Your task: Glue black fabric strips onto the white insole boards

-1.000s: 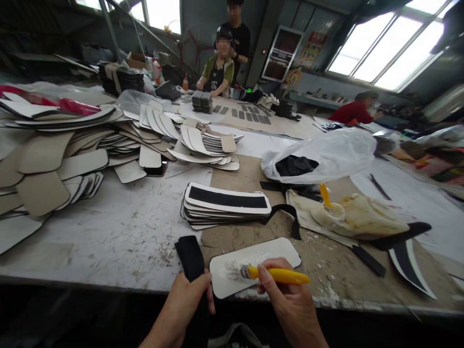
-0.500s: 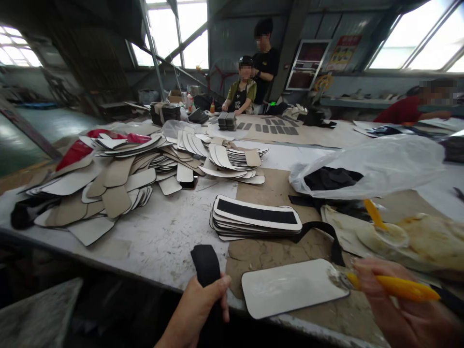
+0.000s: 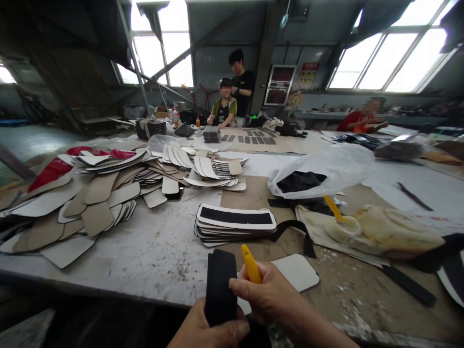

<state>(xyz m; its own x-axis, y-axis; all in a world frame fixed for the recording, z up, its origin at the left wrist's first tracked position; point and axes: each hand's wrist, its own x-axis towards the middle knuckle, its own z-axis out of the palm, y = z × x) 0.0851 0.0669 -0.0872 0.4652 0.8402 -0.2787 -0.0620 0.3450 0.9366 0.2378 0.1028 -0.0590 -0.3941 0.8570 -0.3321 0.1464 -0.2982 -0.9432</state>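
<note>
My left hand [image 3: 213,324], in the lower middle of the head view, is closed around black strips [image 3: 220,285] held upright in a stack. In my right hand [image 3: 268,295] is a brush with a yellow handle [image 3: 251,263], its handle end pointing up; its bristles are hidden. The thumb and fingers of that hand also touch the right edge of the black strips. Behind my right hand a white rounded panel [image 3: 299,271] lies on the table, partly covered. Just beyond is a stack of white panels [image 3: 237,220], the top one bearing a black strip.
Loose white and beige panels [image 3: 97,215] spread over the table's left. To the right are a clear plastic bag [image 3: 337,166] with black material and a glue cup [image 3: 348,229] holding a yellow-handled tool. Co-workers [image 3: 223,108] are across the table and at the far right.
My right hand has moved left with the brush, from the white panel to the black strips, and the brush handle now points up. The view has turned right.
</note>
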